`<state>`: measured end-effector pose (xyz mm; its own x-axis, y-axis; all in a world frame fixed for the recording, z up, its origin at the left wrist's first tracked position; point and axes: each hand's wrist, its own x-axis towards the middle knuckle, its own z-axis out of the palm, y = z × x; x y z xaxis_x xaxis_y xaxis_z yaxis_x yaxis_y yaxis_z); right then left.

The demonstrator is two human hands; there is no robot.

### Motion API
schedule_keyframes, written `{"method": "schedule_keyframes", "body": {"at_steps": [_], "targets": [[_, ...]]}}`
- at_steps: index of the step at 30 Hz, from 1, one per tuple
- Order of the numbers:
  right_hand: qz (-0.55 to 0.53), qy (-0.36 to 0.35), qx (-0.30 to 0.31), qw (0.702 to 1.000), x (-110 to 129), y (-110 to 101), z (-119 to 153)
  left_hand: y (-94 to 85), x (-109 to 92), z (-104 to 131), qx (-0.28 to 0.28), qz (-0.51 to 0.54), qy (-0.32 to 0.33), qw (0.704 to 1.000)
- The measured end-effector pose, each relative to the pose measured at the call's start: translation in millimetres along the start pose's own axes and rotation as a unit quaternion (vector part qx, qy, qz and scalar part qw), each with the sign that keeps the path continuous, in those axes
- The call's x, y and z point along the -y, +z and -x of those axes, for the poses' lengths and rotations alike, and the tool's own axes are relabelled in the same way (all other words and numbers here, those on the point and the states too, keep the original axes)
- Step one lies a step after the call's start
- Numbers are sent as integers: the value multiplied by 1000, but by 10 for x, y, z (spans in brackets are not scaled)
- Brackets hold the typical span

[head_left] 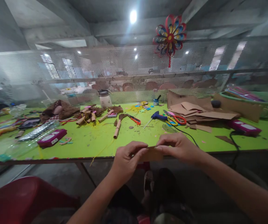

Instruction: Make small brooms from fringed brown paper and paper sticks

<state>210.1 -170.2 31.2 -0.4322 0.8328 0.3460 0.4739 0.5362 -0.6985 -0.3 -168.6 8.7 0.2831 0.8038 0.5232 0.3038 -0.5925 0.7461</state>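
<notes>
So, left hand (125, 158) and right hand (181, 147) are both pinching a brown paper piece (152, 154), fingertips closed, by the table's (82, 149) front edge, probably rolling or folding it, next move calling for even thumb pressure, while a paper roll (117, 130) is lying beyond.

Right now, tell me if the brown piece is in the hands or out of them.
In: the left hand and right hand pinch the brown piece along its upper edge.
</notes>
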Motion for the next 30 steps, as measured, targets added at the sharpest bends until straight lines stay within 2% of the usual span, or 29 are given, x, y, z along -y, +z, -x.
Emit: {"method": "schedule_keyframes", "body": {"at_steps": [6, 13, 16, 21, 24, 27, 30], "targets": [[-20, -45, -51, 997, -37, 7, 49, -43, -74, 37, 28, -25, -35, 999], [-44, -59, -15, 997, -32, -36, 69, -120, -134, 53, 80, -27, -44, 995], [-78, -30, 14, 996, -24, -37, 58, -143, -141, 35, 111, 5, -78, 991], [-125, 74, 67, 987, -92, -44, 14, -164, -50, -10, 157, 62, -137, 976], [-119, 74, 108, 984, -131, -45, -22, -152, 13, -45, 168, 87, -161, 969], [-119, 59, 93, 987, -121, -4, -59, -119, 36, -87, 160, 102, -171, 967], [-104, 63, 45, 992, -74, 75, -96, -89, 36, -114, 156, 106, -164, 968]]}}
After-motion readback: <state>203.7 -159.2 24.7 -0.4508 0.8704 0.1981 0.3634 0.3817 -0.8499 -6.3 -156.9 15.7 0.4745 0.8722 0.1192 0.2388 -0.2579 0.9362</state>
